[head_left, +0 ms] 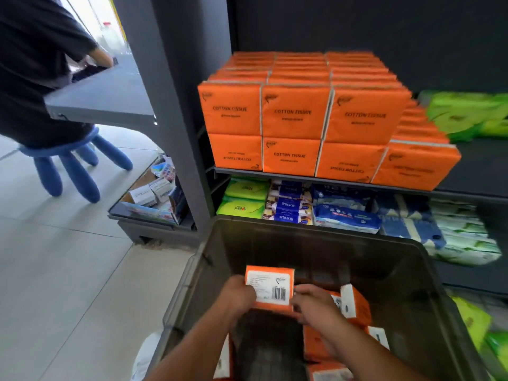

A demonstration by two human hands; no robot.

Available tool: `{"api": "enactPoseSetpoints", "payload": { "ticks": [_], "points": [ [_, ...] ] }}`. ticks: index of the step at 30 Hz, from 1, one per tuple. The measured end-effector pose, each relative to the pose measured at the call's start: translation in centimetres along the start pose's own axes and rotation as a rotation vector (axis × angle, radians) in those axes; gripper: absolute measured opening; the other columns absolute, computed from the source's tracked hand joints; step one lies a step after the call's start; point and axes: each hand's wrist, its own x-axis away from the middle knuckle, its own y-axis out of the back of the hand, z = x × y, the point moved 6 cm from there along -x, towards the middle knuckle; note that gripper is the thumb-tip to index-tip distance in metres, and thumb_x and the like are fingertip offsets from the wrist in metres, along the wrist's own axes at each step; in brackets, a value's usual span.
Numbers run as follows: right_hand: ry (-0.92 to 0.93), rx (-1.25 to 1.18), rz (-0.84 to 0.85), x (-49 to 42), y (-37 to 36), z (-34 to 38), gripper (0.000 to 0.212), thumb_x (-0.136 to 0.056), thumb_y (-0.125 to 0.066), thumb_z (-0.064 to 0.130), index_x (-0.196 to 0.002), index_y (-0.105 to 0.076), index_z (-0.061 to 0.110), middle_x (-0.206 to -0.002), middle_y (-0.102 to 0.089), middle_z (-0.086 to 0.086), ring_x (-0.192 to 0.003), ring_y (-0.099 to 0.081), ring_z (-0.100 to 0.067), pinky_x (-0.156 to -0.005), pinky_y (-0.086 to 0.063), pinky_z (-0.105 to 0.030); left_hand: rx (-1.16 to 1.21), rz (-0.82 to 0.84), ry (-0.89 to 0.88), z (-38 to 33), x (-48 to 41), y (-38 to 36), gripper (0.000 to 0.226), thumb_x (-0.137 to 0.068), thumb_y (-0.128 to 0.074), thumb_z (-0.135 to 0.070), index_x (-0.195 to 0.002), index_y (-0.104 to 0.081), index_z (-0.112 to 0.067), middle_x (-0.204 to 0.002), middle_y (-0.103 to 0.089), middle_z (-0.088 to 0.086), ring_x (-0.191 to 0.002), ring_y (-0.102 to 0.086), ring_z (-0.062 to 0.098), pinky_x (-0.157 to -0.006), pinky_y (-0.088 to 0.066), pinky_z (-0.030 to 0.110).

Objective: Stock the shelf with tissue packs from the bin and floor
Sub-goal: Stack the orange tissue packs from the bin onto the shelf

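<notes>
Holding one orange pack (270, 287) over the open bin (330, 233): left grip (242, 294) curled round its left edge, right grip (313, 306) clasping its right edge. Spare packs (356, 305) lie just right of the grips; the shelf (275, 173) stands beyond.

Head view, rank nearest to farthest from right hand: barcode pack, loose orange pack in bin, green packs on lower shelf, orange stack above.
1. barcode pack: gripped by the right hand, on its left.
2. loose orange pack: just right of it, inside the bin.
3. green packs: lower shelf, behind the bin.
4. orange stack: upper shelf.
</notes>
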Motion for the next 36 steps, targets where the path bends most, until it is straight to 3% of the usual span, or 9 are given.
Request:
{"api": "enactPoseSetpoints", "payload": {
  "ticks": [8,12,16,19,21,24,29,32,36],
  "points": [
    [0.240,0.155,0.002,7.4,5.5,11.2,0.015,-0.092,-0.063,0.016,-0.102,-0.066,0.027,-0.098,-0.071,0.004,-0.092,-0.065,-0.015,-0.073,-0.051,-0.028,0.131,-0.024,-0.175,-8.1,6.2,2.5,0.040,-0.085,-0.053,-0.003,-0.122,-0.060,-0.017,-0.104,-0.071,0.001,-0.092,-0.067,0.022,-0.059,-0.050,0.028],
    [0.367,0.171,0.029,11.5,8.3,15.2,0.016,-0.091,-0.067,0.018,-0.103,-0.065,0.028,-0.096,-0.073,0.001,-0.085,-0.065,-0.014,-0.067,-0.049,-0.026,0.247,-0.071,-0.297,-12.3,9.7,3.3,0.041,-0.090,-0.053,-0.002,-0.129,-0.051,-0.015,-0.098,-0.067,-0.004,-0.082,-0.061,0.015,-0.062,-0.047,0.031],
    [0.449,0.142,0.019,13.4,11.0,17.4,0.021,-0.090,-0.068,0.016,-0.108,-0.067,0.026,-0.100,-0.073,-0.001,-0.083,-0.064,-0.015,-0.066,-0.049,-0.027,0.374,-0.124,-0.398,-15.6,12.4,3.8,0.042,-0.094,-0.060,-0.008,-0.133,-0.046,-0.016,-0.101,-0.061,-0.004,-0.088,-0.059,0.012,-0.085,-0.051,0.038],
    [0.515,0.114,-0.013,14.3,13.0,18.5,0.028,-0.089,-0.069,0.012,-0.112,-0.068,0.028,-0.104,-0.072,0.006,-0.091,-0.066,-0.013,-0.068,-0.049,-0.027,0.392,-0.098,-0.473,-17.9,14.6,3.4,0.023,-0.094,-0.060,-0.010,-0.113,-0.056,-0.022,-0.105,-0.065,-0.004,-0.087,-0.062,0.011,-0.072,-0.051,0.031],
    [0.549,0.102,-0.037,14.8,14.5,19.1,0.035,-0.088,-0.067,0.003,-0.116,-0.068,0.025,-0.106,-0.072,0.005,-0.093,-0.066,-0.009,-0.067,-0.048,-0.023,0.427,-0.061,-0.510,-19.1,15.7,3.0,0.037,-0.090,-0.055,0.001,-0.118,-0.054,-0.023,-0.109,-0.067,-0.004,-0.088,-0.065,0.012,-0.067,-0.050,0.028],
    [0.578,0.068,-0.039,15.8,16.5,20.0,0.042,-0.087,-0.058,-0.014,-0.111,-0.070,0.018,-0.093,-0.077,0.006,-0.075,-0.067,0.001,-0.060,-0.047,-0.013,0.415,-0.010,-0.619,-20.9,17.2,2.3,0.061,-0.086,-0.045,0.016,-0.130,-0.048,-0.026,-0.117,-0.066,-0.003,-0.097,-0.068,0.010,-0.080,-0.056,0.030],
    [0.618,-0.038,-0.167,16.9,19.8,20.9,0.032,-0.089,-0.063,-0.007,-0.099,-0.073,0.022,-0.078,-0.068,0.004,-0.079,-0.061,-0.012,-0.073,-0.046,-0.029,0.264,-0.004,-0.822,-23.6,19.5,0.2,0.051,-0.089,-0.062,0.004,-0.106,-0.056,-0.043,-0.109,-0.062,-0.012,-0.091,-0.059,-0.011,-0.077,-0.048,0.007],
    [0.645,-0.088,-0.190,17.3,21.0,21.4,0.019,-0.092,-0.066,0.006,-0.101,-0.074,0.021,-0.087,-0.068,0.001,-0.083,-0.064,-0.013,-0.071,-0.047,-0.024,0.243,0.020,-0.833,-24.5,19.5,-0.8,0.046,-0.092,-0.065,-0.009,-0.126,-0.056,-0.039,-0.125,-0.057,-0.007,-0.105,-0.057,0.001,-0.088,-0.048,0.016],
    [0.670,-0.130,-0.207,17.6,23.1,22.5,0.011,-0.094,-0.066,0.024,-0.103,-0.071,0.020,-0.101,-0.070,0.003,-0.092,-0.065,-0.010,-0.070,-0.045,-0.020,0.287,0.080,-0.825,-25.7,19.6,-1.6,0.059,-0.096,-0.063,-0.021,-0.147,-0.038,-0.036,-0.119,-0.055,-0.008,-0.110,-0.059,0.011,-0.099,-0.051,0.037]
  ]
}}
